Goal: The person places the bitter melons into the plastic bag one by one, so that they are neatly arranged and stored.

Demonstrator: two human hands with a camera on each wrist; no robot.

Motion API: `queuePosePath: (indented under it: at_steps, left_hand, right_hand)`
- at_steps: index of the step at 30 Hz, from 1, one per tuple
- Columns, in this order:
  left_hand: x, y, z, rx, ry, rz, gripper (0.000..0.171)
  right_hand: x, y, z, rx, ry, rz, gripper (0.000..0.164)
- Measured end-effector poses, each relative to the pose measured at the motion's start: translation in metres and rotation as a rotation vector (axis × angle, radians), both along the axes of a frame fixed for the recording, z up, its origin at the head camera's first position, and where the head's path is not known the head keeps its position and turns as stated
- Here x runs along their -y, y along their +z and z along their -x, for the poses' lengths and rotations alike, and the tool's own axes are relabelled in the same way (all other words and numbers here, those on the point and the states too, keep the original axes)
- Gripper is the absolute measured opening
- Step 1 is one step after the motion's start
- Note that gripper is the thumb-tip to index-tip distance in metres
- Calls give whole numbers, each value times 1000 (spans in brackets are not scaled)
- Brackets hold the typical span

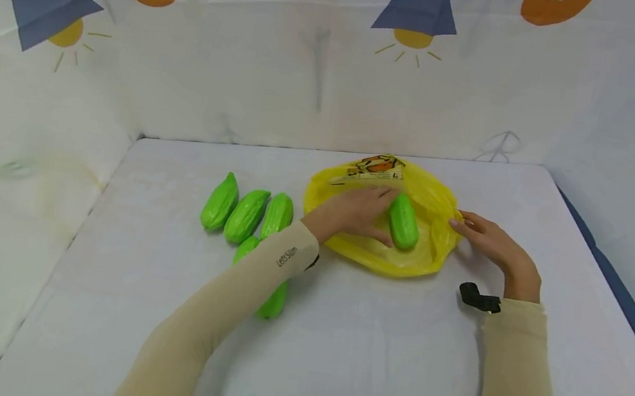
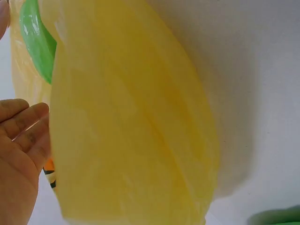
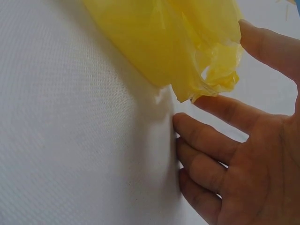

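A yellow plastic bag (image 1: 370, 257) lies spread with its mouth open on the white table. One glossy bright green bitter gourd (image 1: 404, 223) lies in the bag's mouth, tilted. My left hand (image 1: 356, 211) reaches in beside this gourd, fingers extended; the left wrist view shows the fingers (image 2: 28, 122) straight and apart from the gourd (image 2: 37, 42), behind the bag's yellow film (image 2: 131, 117). At the bag's right rim, my right hand (image 1: 492, 245) holds the edge lightly between thumb and index finger. Its other fingers (image 3: 206, 140) rest near the tablecloth.
Several more green gourds (image 1: 246, 215) lie left of the bag, some partly hidden under my left forearm. A small black piece (image 1: 480, 299) sits at my right wrist. White printed cloth (image 1: 250, 74) hangs behind the table (image 1: 364, 374) and along its sides.
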State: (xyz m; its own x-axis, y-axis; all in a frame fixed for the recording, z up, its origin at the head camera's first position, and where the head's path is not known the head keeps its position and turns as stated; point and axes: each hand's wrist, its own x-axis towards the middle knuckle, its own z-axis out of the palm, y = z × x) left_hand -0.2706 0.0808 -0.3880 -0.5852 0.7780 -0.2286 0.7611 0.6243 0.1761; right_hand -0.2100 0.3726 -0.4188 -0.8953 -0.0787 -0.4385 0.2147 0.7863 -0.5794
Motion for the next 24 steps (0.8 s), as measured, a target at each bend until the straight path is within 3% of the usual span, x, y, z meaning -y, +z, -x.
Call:
queuePosePath:
  at_steps: [18,24]
  left_hand:
    - [32,10,-4,-10,44,-24,110]
    - [46,11,-9,-60,51,-42,111]
  right_hand:
    - [-1,0,-3,-3,3,-15,93]
    - [1,1,-2,-4,5,-7,93]
